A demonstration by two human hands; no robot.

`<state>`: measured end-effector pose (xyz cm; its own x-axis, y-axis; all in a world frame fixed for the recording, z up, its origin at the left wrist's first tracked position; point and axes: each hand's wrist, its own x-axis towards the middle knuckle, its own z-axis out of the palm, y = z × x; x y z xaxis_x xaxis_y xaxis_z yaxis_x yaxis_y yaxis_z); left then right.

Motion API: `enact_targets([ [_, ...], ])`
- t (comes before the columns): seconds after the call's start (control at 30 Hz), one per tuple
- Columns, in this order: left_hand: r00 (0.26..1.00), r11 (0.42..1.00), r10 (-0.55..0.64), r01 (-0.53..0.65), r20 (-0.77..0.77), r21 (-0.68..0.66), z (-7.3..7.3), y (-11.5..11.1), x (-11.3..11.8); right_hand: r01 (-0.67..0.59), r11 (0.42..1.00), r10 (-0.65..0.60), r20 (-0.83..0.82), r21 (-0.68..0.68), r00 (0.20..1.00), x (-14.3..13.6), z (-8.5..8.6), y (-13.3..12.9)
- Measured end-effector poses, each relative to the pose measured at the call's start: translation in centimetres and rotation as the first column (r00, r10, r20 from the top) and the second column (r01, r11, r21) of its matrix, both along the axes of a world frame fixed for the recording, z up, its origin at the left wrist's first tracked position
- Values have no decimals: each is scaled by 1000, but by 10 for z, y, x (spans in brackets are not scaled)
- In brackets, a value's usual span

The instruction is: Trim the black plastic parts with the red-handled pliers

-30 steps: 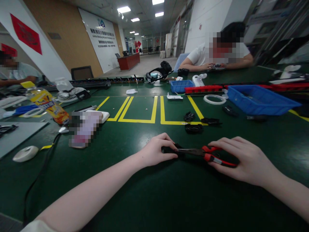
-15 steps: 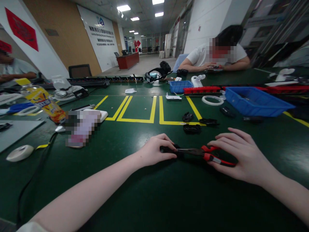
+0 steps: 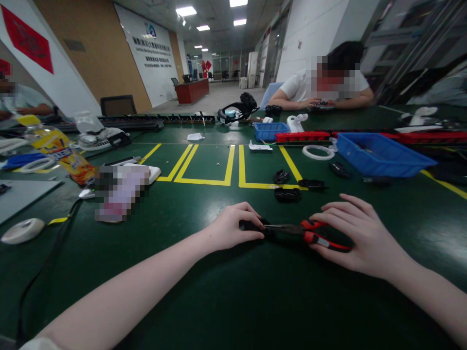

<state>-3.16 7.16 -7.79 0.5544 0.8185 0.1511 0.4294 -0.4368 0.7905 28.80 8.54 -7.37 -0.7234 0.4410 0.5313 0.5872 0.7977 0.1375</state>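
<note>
My left hand (image 3: 233, 227) is closed on a small black part (image 3: 251, 225), most of it hidden by the fingers. In my right hand (image 3: 359, 238) are long-nose pliers (image 3: 304, 231) with red and black handles. Thumb and fingers lie along the two handles, which are spread a little. The pliers' thin jaws point left and reach the black part at my left fingertips; whether they grip it I cannot tell. Just beyond my hands lie several black plastic pieces (image 3: 287, 194) on the green table (image 3: 204, 291).
A large blue bin (image 3: 383, 158) and a white ring (image 3: 318, 152) lie at the right. At the left are a phone (image 3: 124, 194), a drink bottle (image 3: 62, 153) and a white mouse-like object (image 3: 22, 231) with a cord. Across the table sits a person (image 3: 328, 82).
The whole view has shifted slightly, so most things appear a little farther left. Both hands keep nearly the same pose, with the pliers still at the black part.
</note>
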Motion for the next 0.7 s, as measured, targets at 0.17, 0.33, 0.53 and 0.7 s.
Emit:
enact_targets([
  [0.17,1000,1000,-6,6,5,23,-2,1,-1,24,1000,-24,-16,-9,1000,-6,-1,-5],
  [0.33,1000,1000,0,0,3,16,-2,1,0,41,998,-43,-37,-43,998,-9,-3,-6],
  [0.53,1000,999,5,-6,10,35,-1,0,1,31,999,-31,6,-13,1000,-2,1,-2],
  [0.7,1000,1000,4,-4,9,27,1,0,2,19,999,-20,38,32,999,2,3,-1],
])
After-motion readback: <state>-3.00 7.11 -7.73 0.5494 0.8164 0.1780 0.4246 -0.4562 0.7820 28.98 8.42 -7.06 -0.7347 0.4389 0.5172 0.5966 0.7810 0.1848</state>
